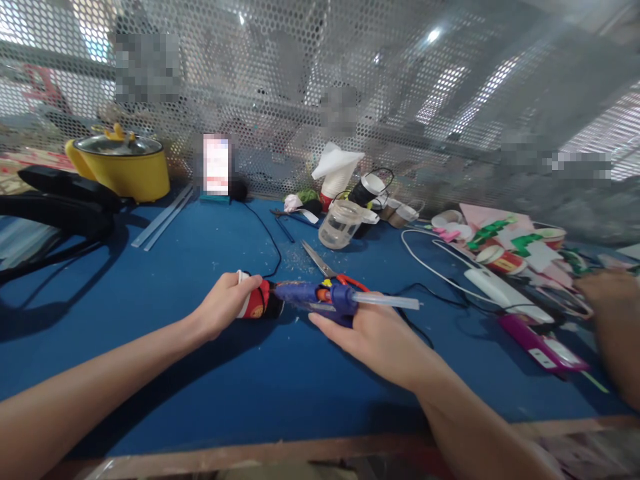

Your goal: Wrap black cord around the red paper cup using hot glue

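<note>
My left hand (pixel 225 303) is closed around a small red paper cup (pixel 254 303) lying on its side, with a white rim and a black band near its right end. A blue hot glue gun (pixel 305 295) is gripped in my right hand (pixel 375 330), its nozzle at the black end of the cup; I cannot tell whether they touch. From the gun's back a clear glue stick (pixel 387 301) juts to the right. Just beyond the gun lie open scissors (pixel 320 260) with orange-red handles, partly hidden by the gun and my right hand.
A clear plastic jar (pixel 341 225), stacked cups (pixel 336 180) and pliers (pixel 290 215) stand or lie behind. To the left are a yellow pot (pixel 127 167), a phone (pixel 216 165) and spare glue sticks (pixel 163 219). Cables, a purple box (pixel 543 343) and another person's arm (pixel 613 327) are at right.
</note>
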Motion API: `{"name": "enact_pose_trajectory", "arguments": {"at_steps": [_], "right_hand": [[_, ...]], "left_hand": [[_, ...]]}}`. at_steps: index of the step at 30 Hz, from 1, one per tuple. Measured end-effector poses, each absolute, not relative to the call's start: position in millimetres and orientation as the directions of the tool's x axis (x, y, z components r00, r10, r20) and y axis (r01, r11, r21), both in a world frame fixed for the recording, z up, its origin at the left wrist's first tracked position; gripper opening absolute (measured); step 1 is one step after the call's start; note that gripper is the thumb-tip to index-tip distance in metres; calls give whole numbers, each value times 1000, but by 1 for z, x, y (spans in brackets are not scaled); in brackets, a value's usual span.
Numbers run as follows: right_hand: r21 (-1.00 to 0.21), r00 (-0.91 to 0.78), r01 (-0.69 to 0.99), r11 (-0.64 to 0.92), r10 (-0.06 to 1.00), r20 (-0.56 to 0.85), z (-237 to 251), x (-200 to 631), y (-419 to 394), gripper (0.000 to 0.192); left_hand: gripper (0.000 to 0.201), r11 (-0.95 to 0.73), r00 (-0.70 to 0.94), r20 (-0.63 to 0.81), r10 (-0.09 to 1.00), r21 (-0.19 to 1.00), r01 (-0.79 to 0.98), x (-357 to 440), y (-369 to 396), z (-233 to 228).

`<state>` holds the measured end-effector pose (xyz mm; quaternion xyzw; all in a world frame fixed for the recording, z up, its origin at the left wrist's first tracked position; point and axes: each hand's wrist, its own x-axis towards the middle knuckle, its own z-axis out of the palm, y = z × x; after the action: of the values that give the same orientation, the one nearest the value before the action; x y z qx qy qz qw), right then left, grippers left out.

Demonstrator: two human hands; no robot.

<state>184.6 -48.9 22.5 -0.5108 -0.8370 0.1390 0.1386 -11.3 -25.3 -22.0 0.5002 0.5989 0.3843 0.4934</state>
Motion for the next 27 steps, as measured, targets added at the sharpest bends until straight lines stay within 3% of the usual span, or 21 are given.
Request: {"name": "enact_pose_trajectory", "arguments": {"at_steps": [5,10,27], "right_hand": [[-458,-380,816,353,924,35,23,183,-44,23],[-513,-394,779,360,918,46,25,180,-38,23],[-580,-422,720,381,904,71,28,183,-41,28]], "left_hand": [[29,155,9,-169,986,920,361,-10,-28,-19],[33,101,66,-142,988,902,420,-11,-30,-20],[30,133,37,-159,987,916,379,-9,-31,-16]]}}
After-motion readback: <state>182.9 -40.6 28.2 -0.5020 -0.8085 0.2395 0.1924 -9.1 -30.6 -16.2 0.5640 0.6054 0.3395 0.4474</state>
